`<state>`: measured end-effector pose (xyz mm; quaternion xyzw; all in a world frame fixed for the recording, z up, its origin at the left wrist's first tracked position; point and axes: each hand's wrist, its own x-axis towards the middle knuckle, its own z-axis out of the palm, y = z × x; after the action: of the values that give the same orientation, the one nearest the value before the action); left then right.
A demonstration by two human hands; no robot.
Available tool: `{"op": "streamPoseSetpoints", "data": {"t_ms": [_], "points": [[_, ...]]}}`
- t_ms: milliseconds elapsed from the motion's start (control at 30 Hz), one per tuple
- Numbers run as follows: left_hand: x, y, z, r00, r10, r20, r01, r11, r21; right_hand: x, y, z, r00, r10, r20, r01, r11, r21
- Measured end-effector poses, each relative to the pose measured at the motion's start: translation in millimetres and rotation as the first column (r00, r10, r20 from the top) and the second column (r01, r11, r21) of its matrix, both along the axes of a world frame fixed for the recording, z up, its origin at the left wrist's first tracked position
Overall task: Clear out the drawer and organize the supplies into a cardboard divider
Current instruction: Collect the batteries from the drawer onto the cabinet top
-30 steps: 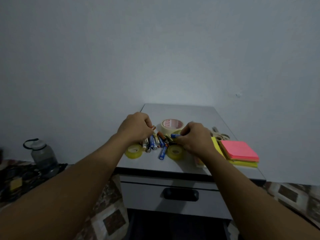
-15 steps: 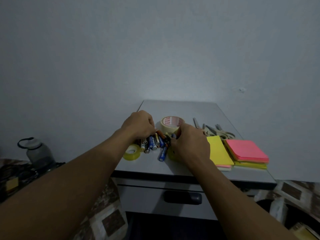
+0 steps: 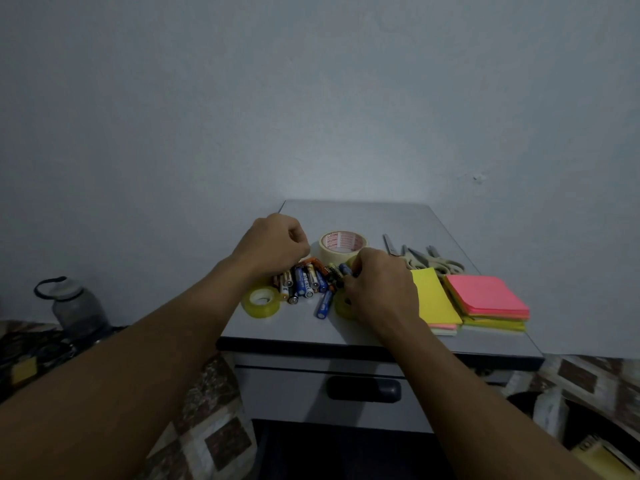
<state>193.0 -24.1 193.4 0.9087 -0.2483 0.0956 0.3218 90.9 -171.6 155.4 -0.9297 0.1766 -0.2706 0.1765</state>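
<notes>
A heap of several small batteries [image 3: 306, 280] lies on the grey cabinet top [image 3: 356, 216]. My left hand [image 3: 273, 245] hovers over the heap's left side with fingers curled; what it holds is hidden. My right hand [image 3: 379, 285] pinches batteries at the heap's right edge, partly covering a small yellow tape roll [image 3: 343, 308]. Another small clear-yellow tape roll [image 3: 261, 302] sits left of the heap, and a wide beige tape roll [image 3: 343, 244] stands behind it. The drawer [image 3: 346, 389] below is closed.
Yellow sticky notes [image 3: 433, 297] and a pink-topped stack [image 3: 485, 299] lie to the right, with scissors [image 3: 427, 259] behind them. A grey water bottle [image 3: 74, 304] stands on the floor at left. The cabinet backs onto a plain wall.
The view has shifted slightly, showing more of the scissors and sticky notes. Both hands stay at the battery heap, with my right hand closing in on its right edge.
</notes>
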Motion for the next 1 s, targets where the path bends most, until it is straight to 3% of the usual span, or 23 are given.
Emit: {"op": "streamPoseSetpoints", "data": {"t_ms": [333,533,767,1000], "points": [[-19.0,13.4,9.7,1.0,-0.024,-0.002,0.023,0.999,-0.046,1.4,-4.8,5.1,0.999,0.042,-0.023,-0.043,0.999,-0.031],[-39.5,24.8,19.2,0.999,-0.045,0.017,0.046,0.997,-0.057,-16.1,-5.4,18.7,0.993,0.086,0.075,-0.082,0.995,-0.055],[-92.6,48.1,19.7,0.996,-0.084,0.007,0.084,0.991,-0.104,-73.5,-5.7,34.9,0.966,0.172,0.192,-0.19,0.979,0.08],[-152.5,74.0,-16.6,0.99,-0.07,-0.125,0.043,0.977,-0.207,-139.9,3.4,3.9,0.973,0.176,0.149,-0.21,0.942,0.263]]}}
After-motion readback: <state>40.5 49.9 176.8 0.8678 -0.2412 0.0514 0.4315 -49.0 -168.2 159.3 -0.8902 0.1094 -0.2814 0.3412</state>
